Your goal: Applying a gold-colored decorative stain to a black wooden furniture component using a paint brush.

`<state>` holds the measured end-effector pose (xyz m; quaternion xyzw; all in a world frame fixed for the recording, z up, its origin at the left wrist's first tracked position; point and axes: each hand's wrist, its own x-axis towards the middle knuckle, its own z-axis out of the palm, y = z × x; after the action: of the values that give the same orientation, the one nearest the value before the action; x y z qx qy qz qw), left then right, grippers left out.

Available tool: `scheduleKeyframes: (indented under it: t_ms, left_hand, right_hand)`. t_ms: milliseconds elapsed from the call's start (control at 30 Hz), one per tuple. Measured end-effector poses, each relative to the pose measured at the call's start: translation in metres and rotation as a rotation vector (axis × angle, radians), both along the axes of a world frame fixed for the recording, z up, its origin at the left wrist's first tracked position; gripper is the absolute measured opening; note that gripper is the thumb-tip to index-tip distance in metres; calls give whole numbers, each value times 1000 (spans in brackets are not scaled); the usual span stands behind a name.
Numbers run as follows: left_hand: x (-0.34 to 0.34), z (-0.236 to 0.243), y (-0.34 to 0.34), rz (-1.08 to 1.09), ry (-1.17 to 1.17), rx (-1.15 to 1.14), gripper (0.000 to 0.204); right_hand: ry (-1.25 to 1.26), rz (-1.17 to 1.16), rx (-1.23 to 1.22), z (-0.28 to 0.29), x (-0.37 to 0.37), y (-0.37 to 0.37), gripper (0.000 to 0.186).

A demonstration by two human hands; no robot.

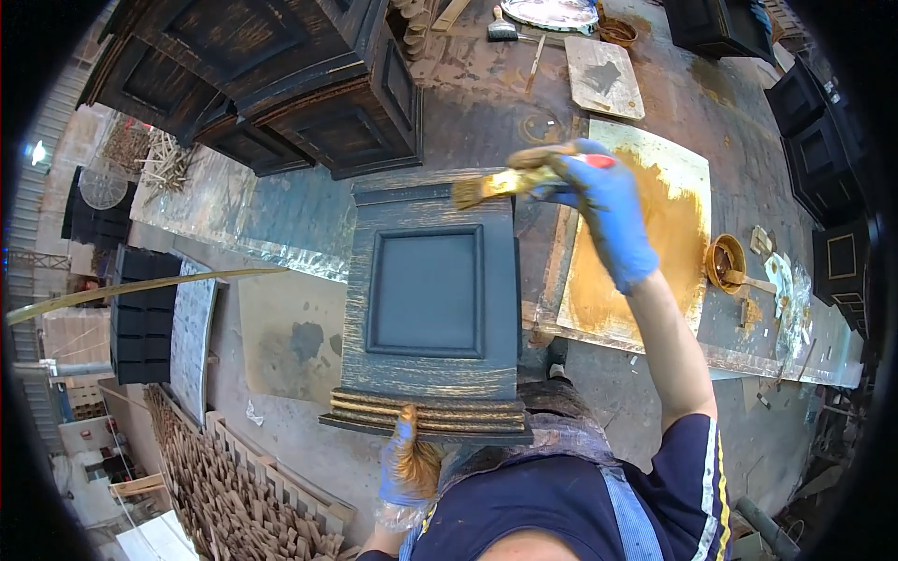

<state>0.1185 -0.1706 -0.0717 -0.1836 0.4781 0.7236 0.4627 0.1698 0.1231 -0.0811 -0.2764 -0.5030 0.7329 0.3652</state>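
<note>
A black wooden cabinet piece [427, 292] with a framed panel and stepped moulding is in front of me, brushed with streaks of gold. My left hand [409, 463], in a blue glove stained brown-gold, grips its near moulded edge, thumb on top. In my right hand [599, 201], also blue-gloved and stained, is a paintbrush [477, 190]. Its gold-coated bristles are over the far right corner of the piece; whether they touch the surface I cannot tell. The glove hides most of the brush's handle.
Dark cabinets [318, 103] stand on the table at far left. Right of me lies a gold-smeared board [645, 252], beside a bowl [725, 262] of brown paint with a brush. Farther back are a stained white board [603, 79] and another brush [502, 28]. Wooden sticks [234, 486] fill the lower left.
</note>
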Motion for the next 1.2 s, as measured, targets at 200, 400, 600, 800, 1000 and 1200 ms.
scheduleKeyframes:
  t_ms: [200,400,600,800,1000,1200]
  left_hand:
    - [-7,-9,-16,-58,-64,22,39]
    - [-16,-12,-25,-149,-162,14,36]
    - [-16,-11,-25,-195,-213,7,39]
    - [-20,-19,-32,-222,-203,11,39]
    - [-18,-13,-29,-226,-247,15,39]
    - [-20,-16,-27,-332,-139,31,60]
  right_hand:
    - [-329,-27,177,-16,-45,-6,18]
    - [-364,-130,112,-9,13,6,19]
    - [-213,-174,75,9,51,7,19]
    - [-196,-176,6,-17,13,-7,18]
    - [-272,-170,95,-2,59,2,19]
    - [-199,-155,12,3,37,-15,18]
